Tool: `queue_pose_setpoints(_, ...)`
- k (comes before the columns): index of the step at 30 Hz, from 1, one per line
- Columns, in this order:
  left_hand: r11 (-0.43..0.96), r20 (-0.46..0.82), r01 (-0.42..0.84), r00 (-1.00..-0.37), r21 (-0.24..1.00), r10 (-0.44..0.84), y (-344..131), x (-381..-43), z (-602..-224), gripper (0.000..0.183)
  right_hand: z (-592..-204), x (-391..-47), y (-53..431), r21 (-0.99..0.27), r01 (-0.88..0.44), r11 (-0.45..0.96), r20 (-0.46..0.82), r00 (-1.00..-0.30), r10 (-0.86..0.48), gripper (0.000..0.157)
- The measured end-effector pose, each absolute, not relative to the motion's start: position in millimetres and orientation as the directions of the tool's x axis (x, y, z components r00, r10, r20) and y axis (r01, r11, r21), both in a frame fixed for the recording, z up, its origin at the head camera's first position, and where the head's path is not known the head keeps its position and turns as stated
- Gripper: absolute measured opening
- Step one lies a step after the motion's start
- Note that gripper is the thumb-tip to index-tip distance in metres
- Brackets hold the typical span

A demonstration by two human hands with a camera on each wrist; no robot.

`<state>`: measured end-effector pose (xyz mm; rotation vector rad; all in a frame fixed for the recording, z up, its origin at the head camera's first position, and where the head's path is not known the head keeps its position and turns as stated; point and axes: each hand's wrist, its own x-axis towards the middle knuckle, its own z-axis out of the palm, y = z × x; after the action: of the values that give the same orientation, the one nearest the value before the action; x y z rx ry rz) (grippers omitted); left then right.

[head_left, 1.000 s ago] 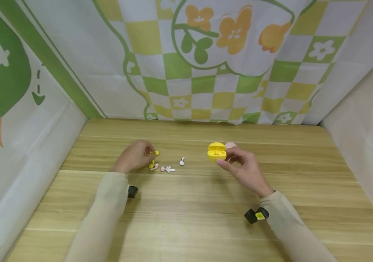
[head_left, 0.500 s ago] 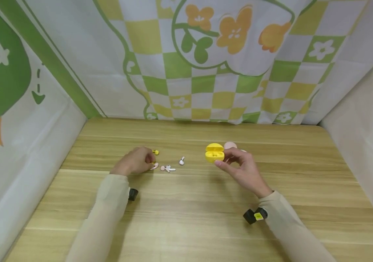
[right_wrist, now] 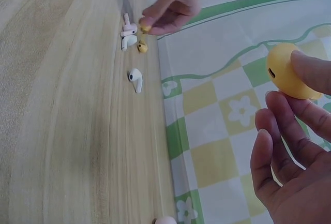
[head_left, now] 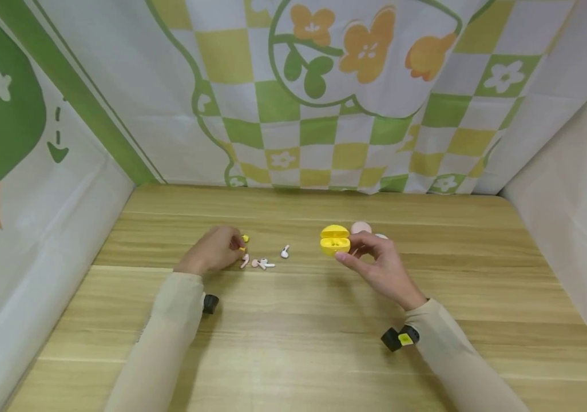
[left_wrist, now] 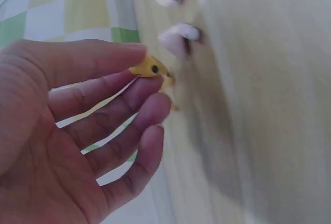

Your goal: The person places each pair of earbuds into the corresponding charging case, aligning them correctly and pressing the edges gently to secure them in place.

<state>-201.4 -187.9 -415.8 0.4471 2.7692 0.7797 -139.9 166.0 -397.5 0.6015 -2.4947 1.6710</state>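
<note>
My left hand (head_left: 215, 249) pinches a yellow earbud (left_wrist: 146, 68) between thumb and index finger, close over the table, while the other fingers are loosely bent. Just beyond the fingertips a second yellow earbud (right_wrist: 143, 47) lies on the wood. A pink earbud (head_left: 245, 261) is right by the thumb, and a small cluster of white and pink earbuds (head_left: 263, 264) lies to its right. One white earbud (head_left: 285, 252) sits apart. My right hand (head_left: 385, 264) holds a yellow earbud case (head_left: 334, 247) above the table, its lid raised and its inside facing me.
Behind the right hand stand a pink round case (head_left: 361, 228) and a white one (head_left: 381, 236), mostly hidden by the fingers. A patterned cloth (head_left: 319, 137) hangs along the table's back edge, with white cloth walls on both sides.
My left hand has come away from the farther yellow earbud and picked up the nearer one. The pink earbud beside it has turned slightly. My right hand has shifted the case a little left.
</note>
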Motion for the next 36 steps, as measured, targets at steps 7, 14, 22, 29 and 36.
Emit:
queue_pose_setpoints(7, 0.707, -0.057, 0.280, -0.909, 0.649, 0.413, -180, -198, -399, 0.019, -397, -140, 163, -0.873, -0.363, 0.325, 0.274, -0.917, -0.290, 0.015)
queue_pose_setpoints(14, 0.619, 0.034, 0.364, -0.877, 0.696, 0.478, -166, -191, -382, 0.021, -397, -138, 159, -0.874, -0.358, 0.329, 0.264, -0.917, -0.298, 0.015)
queue_pose_setpoints(22, 0.523, 0.100, 0.407, -0.850, 0.749, 0.517, -144, -179, -363, 0.021, -399, -138, 154, -0.877, -0.359, 0.320, 0.263, -0.915, -0.305, 0.015)
queue_pose_setpoints(29, 0.439, 0.191, 0.422, -0.857, 0.793, 0.479, -124, -173, -353, 0.019, -400, -138, 151, -0.876, -0.346, 0.335, 0.250, -0.921, -0.298, 0.018)
queue_pose_setpoints(36, 0.326, 0.339, 0.520, -0.812, 0.789, 0.474, -109, -169, -353, 0.017, -399, -138, 150, -0.876, -0.342, 0.341, 0.245, -0.923, -0.297, 0.020)
